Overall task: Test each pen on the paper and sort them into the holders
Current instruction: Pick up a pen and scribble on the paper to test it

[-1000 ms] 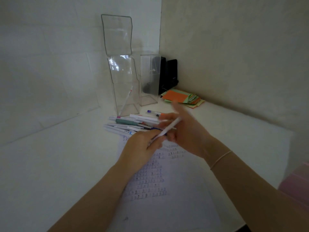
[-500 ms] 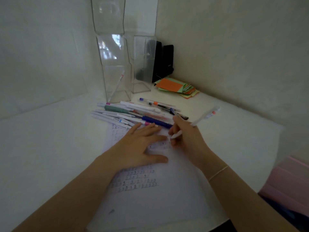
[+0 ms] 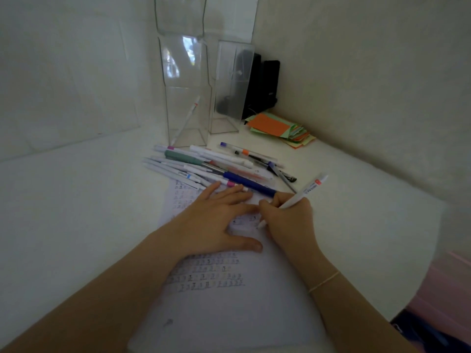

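Right hand (image 3: 288, 220) grips a white pen (image 3: 303, 194) on the paper (image 3: 229, 314), left hand (image 3: 216, 220) flat; one pen (image 3: 187, 121) sits in a holder (image 3: 187, 118); the pile (image 3: 216, 166) looks untested.

Dim, soft greenish light over my desk, window glare on the tall clear plastic holder (image 3: 184, 80), wide-angle bending at edges, my forearms slightly blurred

**White desk and its load**

I see a white desk (image 3: 356, 225) set into a wall corner. A white sheet of paper with rows of small marks (image 3: 229, 314) lies flat on it. Beyond it sprawls a loose heap of pens (image 3: 211, 166). Two tall clear plastic holders (image 3: 186, 98) stand at the back, a stack of orange and green paper notes (image 3: 277, 127) beside them.
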